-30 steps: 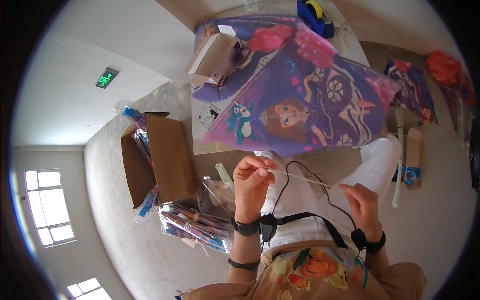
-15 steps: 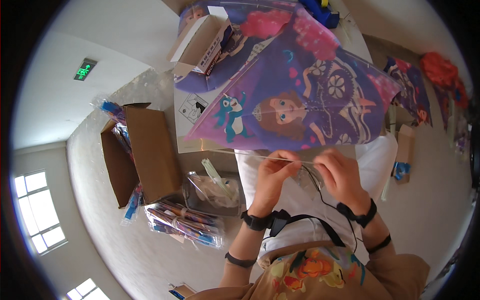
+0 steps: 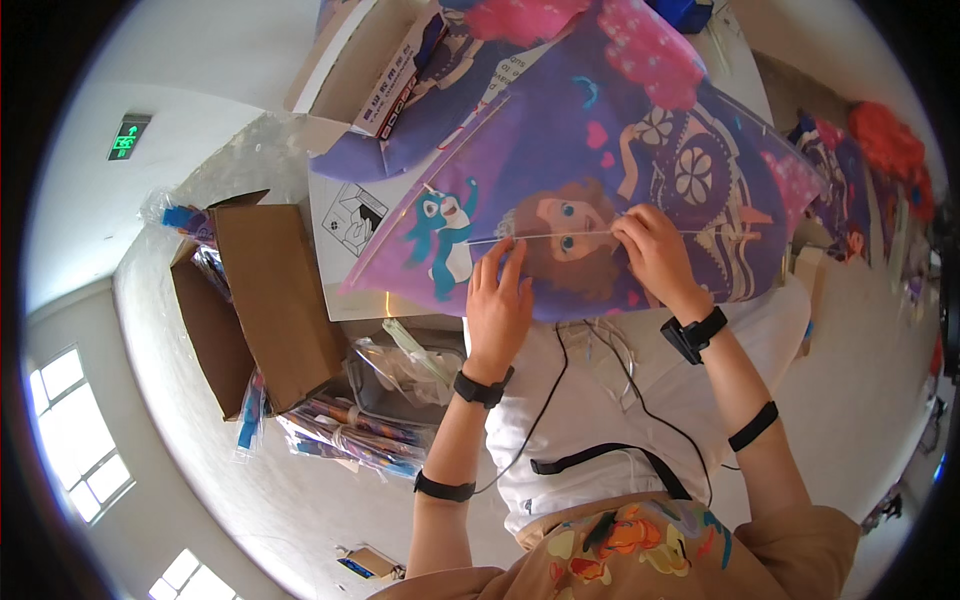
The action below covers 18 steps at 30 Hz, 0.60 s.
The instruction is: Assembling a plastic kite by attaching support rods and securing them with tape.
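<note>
A purple kite sheet (image 3: 560,130) printed with a cartoon princess and a small teal animal lies spread over the table's near edge and my lap. Across it runs a thin white rod (image 3: 565,235). My right hand (image 3: 655,255) pinches this rod over the printed face. Further left, near the teal animal, my left hand (image 3: 500,305) has its fingers closed at the rod, with their tips bent over it. The rod reaches past both hands, roughly level from side to side. Another thin rod lies along the sheet's upper left edge.
An open white carton (image 3: 345,75) stands on the table at the far left. On the left floor are a brown cardboard box (image 3: 275,300), a grey bin (image 3: 375,385) with pale rods, and bagged bundles (image 3: 350,435). Red fabric (image 3: 885,140) sits far right. Black cords cross my lap.
Both hands have moved forward from my lap onto the kite sheet, bringing the rod with them. They are now farther apart. My view has shifted slightly.
</note>
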{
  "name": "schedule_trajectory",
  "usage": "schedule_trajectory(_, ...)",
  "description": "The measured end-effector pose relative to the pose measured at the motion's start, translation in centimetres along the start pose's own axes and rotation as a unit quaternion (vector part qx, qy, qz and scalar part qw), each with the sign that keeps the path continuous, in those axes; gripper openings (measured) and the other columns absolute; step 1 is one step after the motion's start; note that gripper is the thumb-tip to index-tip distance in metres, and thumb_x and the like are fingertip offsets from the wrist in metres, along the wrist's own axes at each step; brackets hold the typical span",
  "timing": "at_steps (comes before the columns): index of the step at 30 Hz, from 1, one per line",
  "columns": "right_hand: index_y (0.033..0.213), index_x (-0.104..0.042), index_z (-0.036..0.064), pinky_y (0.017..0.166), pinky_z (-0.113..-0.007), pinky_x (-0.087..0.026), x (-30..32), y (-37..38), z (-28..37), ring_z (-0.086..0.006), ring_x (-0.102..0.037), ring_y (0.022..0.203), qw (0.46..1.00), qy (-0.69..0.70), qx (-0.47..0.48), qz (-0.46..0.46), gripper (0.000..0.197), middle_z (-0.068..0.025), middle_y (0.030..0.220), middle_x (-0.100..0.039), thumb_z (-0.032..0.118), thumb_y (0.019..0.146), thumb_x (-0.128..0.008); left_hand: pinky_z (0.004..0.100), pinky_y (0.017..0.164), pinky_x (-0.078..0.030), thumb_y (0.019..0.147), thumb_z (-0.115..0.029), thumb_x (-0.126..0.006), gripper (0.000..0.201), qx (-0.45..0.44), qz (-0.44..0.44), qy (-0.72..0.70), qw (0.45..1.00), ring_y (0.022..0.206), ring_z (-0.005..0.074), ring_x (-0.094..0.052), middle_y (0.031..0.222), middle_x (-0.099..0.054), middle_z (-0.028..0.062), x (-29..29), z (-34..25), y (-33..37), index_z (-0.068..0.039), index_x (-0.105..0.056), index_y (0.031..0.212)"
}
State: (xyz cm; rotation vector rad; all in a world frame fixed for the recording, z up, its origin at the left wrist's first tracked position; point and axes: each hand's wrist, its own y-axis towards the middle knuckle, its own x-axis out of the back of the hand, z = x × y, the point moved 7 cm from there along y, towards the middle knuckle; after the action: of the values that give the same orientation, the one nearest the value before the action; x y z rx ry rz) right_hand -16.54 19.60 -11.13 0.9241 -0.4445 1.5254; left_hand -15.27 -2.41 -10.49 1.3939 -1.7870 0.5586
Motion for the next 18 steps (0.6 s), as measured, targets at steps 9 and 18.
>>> schedule_trajectory(9,0.087,-0.060,0.0050,0.073,-0.039,-0.047,0.7,0.1,-0.6,-0.0283,-0.057,0.084,0.999,-0.034,0.003,-0.016,0.007,-0.0068,0.087,-0.055,0.001,0.084,-0.065,0.0432,0.103,-0.039,0.084,-0.003,-0.060,0.055,-0.007,0.023,0.072,0.997,0.121,0.0333,-0.048,0.141,-0.048,0.0103,-1.7,0.3,0.1,-0.001,-0.049,0.137)
schedule_trajectory(18,0.087,-0.059,0.0061,0.074,-0.039,-0.046,0.1,0.0,0.0,-0.0267,-0.057,0.086,0.997,-0.041,0.024,-0.061,0.009,-0.0056,0.086,-0.056,0.001,0.082,-0.065,0.0434,0.104,-0.039,0.083,-0.001,-0.061,0.057,0.004,0.012,0.054,0.998,0.122,0.0336,-0.047,0.142,-0.047,0.0127,-1.7,0.5,-0.2,0.002,-0.047,0.138)
